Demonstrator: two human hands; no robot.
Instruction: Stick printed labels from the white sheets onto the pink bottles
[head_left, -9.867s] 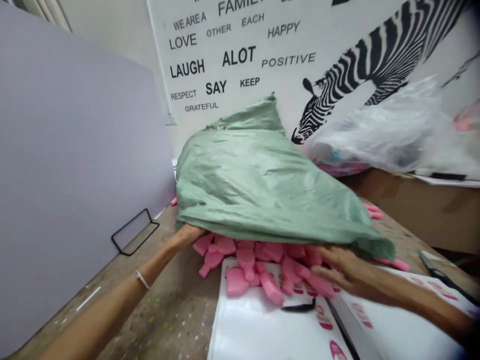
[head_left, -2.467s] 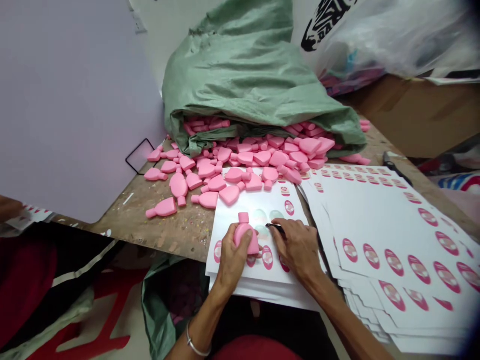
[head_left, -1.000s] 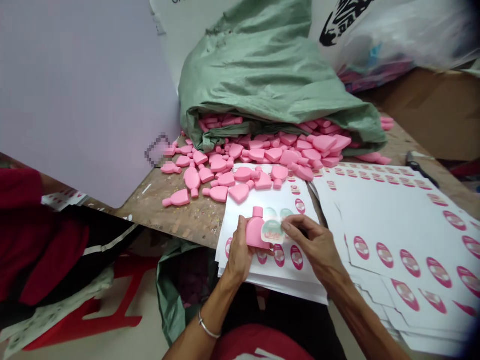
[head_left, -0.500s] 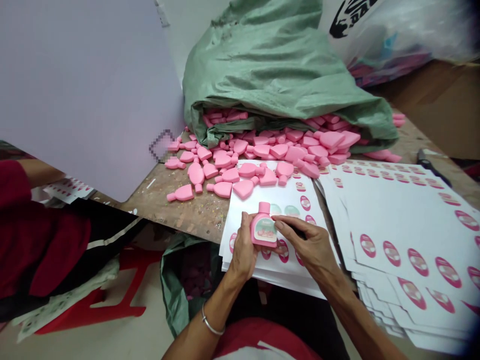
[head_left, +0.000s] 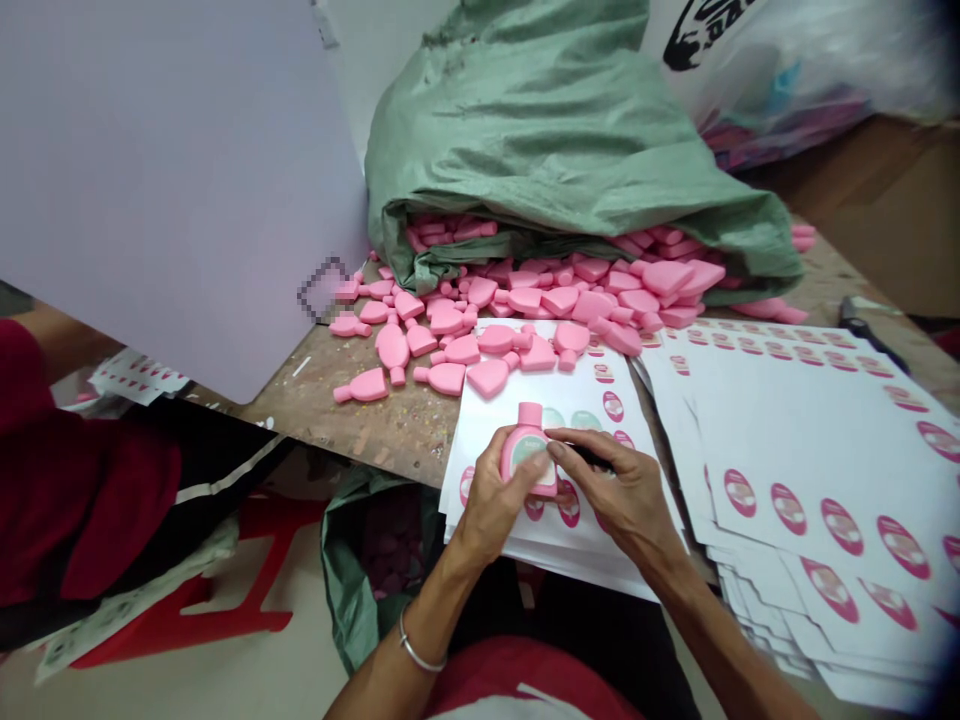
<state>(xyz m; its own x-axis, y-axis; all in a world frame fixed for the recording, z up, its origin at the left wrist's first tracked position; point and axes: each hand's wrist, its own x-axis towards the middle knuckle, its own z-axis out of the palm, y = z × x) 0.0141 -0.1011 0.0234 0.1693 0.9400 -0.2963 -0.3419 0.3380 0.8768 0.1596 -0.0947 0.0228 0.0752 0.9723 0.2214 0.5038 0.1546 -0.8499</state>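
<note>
A small pink bottle (head_left: 529, 418) with a green and white label stands upright in my left hand (head_left: 491, 500), whose thumb lies across the label. At the bottle's right edge, my right hand (head_left: 626, 490) has its thumb and index finger pinched together, with a thin dark tool (head_left: 592, 457) held in it. Beneath both hands lies a sheet of round stickers (head_left: 472, 430). Many pink bottles (head_left: 442, 378) are heaped just beyond, some resting on the sheet's far edge.
A green sack (head_left: 540, 130) spills bottles at the back. Stacked sticker sheets (head_left: 795, 420) spread to the right, near a black-handled object (head_left: 862, 325). A pale panel (head_left: 180, 180) rises at left, beside a person's red sleeve (head_left: 30, 390). Another green sack (head_left: 345, 600) hangs below the table edge.
My left thumb has moved from the bottle's side onto the front of its label, covering part of it. My right hand has barely shifted.
</note>
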